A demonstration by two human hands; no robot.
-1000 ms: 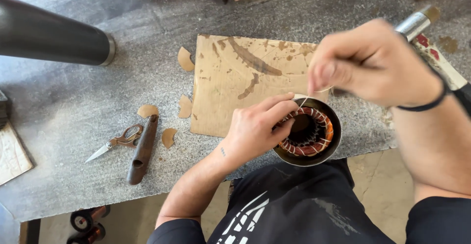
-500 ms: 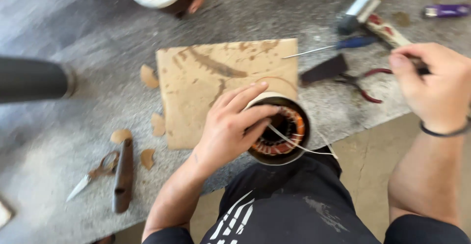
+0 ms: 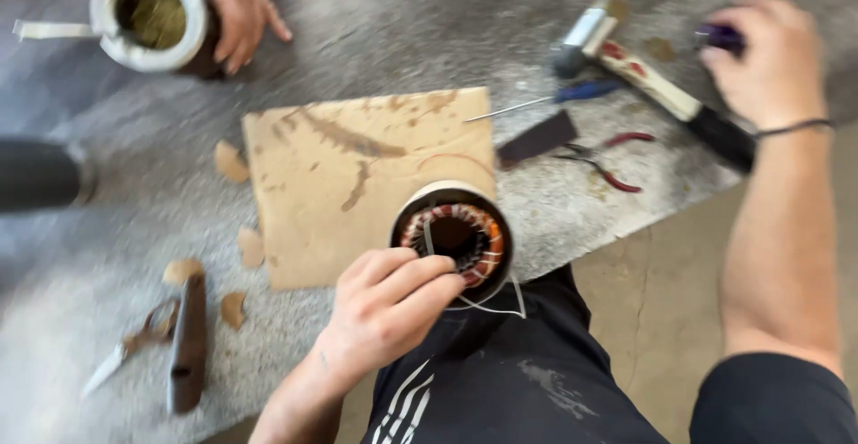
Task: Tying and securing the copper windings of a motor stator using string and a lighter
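Co-worker's hand (image 3: 234, 6) cut off at top edge, purple object (image 3: 720, 37) blurred, mostly hidden by right hand (image 3: 767, 62)

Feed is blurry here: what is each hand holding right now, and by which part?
Left hand holds the motor stator by its near rim. Right hand is on a purple object; its grip cannot be told.

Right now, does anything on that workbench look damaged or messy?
Yes. The cardboard sheet is stained and ragged, with torn scraps scattered left of it. A loose white cord dangles off the wound coil that the left hand steadies at the bench edge.
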